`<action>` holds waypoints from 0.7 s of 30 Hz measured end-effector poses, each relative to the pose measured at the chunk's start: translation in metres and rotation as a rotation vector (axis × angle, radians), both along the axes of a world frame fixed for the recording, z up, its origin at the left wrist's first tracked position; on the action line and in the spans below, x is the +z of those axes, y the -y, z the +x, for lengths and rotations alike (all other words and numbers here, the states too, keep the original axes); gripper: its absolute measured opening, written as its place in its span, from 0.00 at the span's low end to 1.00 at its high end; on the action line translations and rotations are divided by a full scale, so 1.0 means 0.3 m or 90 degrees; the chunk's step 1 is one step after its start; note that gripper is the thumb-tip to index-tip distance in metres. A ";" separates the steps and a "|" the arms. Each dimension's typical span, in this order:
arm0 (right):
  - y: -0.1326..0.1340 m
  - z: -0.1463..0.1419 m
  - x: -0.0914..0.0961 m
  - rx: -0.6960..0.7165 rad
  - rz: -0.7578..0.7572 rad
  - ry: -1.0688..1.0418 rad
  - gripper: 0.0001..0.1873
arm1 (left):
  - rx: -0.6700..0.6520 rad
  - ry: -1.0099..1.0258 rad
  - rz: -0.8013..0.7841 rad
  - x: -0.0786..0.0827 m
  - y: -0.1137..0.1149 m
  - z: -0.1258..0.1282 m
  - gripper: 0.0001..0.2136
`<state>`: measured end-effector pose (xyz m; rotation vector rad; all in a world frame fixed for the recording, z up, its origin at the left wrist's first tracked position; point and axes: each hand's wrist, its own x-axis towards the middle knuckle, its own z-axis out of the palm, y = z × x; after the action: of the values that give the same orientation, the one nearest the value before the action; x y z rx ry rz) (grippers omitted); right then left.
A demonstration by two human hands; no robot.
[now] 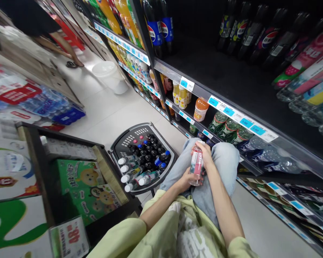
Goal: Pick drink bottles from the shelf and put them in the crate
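A clear drink bottle [197, 161] with a pink and white label and a white cap is held over my knees. My left hand [188, 178] wraps round its lower part. Higher up, near the cap, the fingers of my right hand [205, 152] close on the same bottle. In front of me to the left stands a dark shopping basket [120, 142] packed with upright dark-capped bottles [148, 154]. Several white-capped clear bottles [134, 173] lie tilted along its near side.
Shelves with price tags [231, 111] run along my right, holding cola bottles [244, 28] and other drinks. A white bucket [107, 75] stands in the aisle, with a person's leg [61, 44] beyond. Boxed goods [83, 186] and wrapped water packs [40, 96] fill the left.
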<state>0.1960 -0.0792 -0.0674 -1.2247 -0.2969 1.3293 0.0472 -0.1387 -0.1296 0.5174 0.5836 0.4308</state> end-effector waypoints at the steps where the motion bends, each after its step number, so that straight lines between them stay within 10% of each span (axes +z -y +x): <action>1: 0.000 0.000 0.001 -0.002 -0.001 0.000 0.23 | 0.000 0.002 0.001 -0.001 0.001 0.000 0.25; 21: -0.009 0.000 0.007 -0.055 -0.015 -0.022 0.23 | 0.012 -0.041 0.027 -0.010 0.001 0.003 0.30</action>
<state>0.1960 -0.0766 -0.0653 -1.2195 -0.2023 1.2811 0.0481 -0.1391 -0.1326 0.5687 0.6423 0.4464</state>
